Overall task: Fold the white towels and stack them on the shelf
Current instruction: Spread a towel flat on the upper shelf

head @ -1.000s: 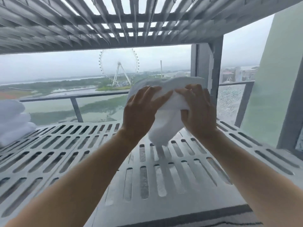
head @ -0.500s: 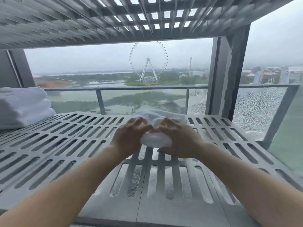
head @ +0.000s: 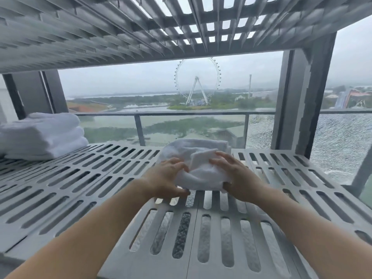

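1. at 12 o'clock, through glass: a white ferris wheel [head: 197, 81] on a green bank.
2. under it, a grey railing [head: 175, 113] across water and marsh [head: 161, 127].
3. at 2 o'clock, a dark window column [head: 302, 101].
4. at 10 o'clock, dark frame posts [head: 34, 91].
5. flat grey daylight from an overcast sky [head: 120, 79].

Two hands (left [head: 165, 178], right [head: 242, 178]) — one towel [head: 201, 158], one stack [head: 40, 135], one shelf [head: 237, 208].

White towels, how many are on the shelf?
4: one towel held by left hand and right hand; seemingly three in the stack far left, cropped, perhaps hiding more.
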### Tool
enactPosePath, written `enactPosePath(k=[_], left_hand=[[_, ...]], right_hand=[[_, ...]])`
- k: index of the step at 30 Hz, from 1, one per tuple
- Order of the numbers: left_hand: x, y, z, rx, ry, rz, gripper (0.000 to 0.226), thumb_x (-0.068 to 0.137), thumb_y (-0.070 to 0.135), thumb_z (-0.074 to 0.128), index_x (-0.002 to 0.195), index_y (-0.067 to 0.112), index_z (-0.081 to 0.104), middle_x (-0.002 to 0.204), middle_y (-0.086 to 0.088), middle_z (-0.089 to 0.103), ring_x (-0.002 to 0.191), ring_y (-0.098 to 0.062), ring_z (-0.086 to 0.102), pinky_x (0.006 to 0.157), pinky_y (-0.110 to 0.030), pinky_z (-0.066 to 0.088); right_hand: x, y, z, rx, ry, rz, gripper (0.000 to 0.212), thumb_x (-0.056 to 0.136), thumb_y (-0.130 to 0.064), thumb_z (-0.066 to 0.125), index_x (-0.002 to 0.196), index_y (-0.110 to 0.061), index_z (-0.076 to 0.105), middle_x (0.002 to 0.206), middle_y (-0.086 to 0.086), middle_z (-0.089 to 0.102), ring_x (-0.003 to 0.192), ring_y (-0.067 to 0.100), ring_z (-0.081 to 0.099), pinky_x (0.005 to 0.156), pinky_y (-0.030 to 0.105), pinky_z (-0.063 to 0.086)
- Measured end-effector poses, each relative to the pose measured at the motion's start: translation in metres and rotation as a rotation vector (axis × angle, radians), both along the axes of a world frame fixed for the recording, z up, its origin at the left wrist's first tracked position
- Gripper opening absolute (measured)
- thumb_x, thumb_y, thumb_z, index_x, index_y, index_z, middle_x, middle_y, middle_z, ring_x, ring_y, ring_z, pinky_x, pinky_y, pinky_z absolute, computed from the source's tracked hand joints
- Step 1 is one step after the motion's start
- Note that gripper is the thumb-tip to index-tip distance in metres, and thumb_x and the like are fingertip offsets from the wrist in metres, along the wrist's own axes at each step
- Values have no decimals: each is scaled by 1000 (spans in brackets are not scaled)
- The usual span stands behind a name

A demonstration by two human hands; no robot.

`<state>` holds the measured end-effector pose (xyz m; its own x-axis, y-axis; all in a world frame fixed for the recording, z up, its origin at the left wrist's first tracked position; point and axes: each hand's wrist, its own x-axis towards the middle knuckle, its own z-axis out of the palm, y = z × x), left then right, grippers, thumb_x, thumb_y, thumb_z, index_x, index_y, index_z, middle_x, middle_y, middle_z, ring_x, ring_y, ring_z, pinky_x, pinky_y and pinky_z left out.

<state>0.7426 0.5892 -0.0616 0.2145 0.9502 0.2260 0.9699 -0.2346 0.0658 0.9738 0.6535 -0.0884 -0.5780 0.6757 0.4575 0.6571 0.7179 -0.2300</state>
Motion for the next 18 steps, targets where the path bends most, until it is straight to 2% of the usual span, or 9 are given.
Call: enactPosePath(k=[3, 5, 7, 9, 12, 16, 18], left_hand=[[19, 5, 1, 165, -38, -10, 64, 70, 62, 62, 122, 28, 47, 135, 6, 43, 120, -15, 42, 99, -36, 38], [35, 13, -3, 231, -13, -47, 82, 71, 64, 60, 138, 26, 32, 145, 5, 35, 131, -17, 34, 105, -41, 33], [43, 20, -5, 194, 29, -26, 87, 74, 64, 57, 145, 31, 19, 148, 4, 30, 134, -18, 30, 105, -44, 33], [45, 26, -4, 146, 45, 16, 73, 76, 61, 58, 139, 36, 31, 141, 4, 37, 127, -20, 39, 101, -43, 37], [49, 30, 0, 142, 22, 38, 46, 80, 48, 60, 123, 35, 49, 132, 3, 46, 116, -22, 47, 96, -39, 40], [58, 28, 0, 212, 21, 132, 38, 83, 40, 51, 120, 29, 50, 126, -2, 49, 106, -29, 54, 84, -39, 47], [60, 27, 5, 288, -14, 195, 37, 84, 37, 49, 118, 24, 49, 118, -5, 51, 98, -32, 57, 74, -36, 45]], right_hand=[[-2, 0, -4, 65, 122, 29, 72, 70, -5, 65, 136, -15, 41, 144, 6, 35, 123, 28, 44, 92, 30, 40], [0, 0, -4, 106, 172, 41, 72, 65, -5, 68, 133, -13, 43, 139, 6, 41, 118, 27, 48, 87, 27, 40], [4, -2, -2, 139, 226, 42, 70, 62, -7, 70, 128, -13, 46, 133, 5, 47, 110, 28, 53, 81, 31, 46], [8, -3, 0, 175, 272, 40, 67, 61, -13, 72, 124, -13, 48, 127, 5, 51, 102, 27, 56, 74, 31, 46], [10, -2, 3, 189, 289, 53, 65, 63, -19, 75, 122, -11, 49, 122, 5, 53, 99, 23, 56, 74, 27, 42], [15, -2, 2, 142, 353, 62, 65, 67, -22, 78, 124, -11, 47, 121, 4, 51, 102, 20, 55, 80, 34, 51], [15, -5, 4, 129, 388, 47, 67, 69, -24, 78, 126, -13, 45, 124, 4, 48, 103, 19, 54, 83, 38, 52]])
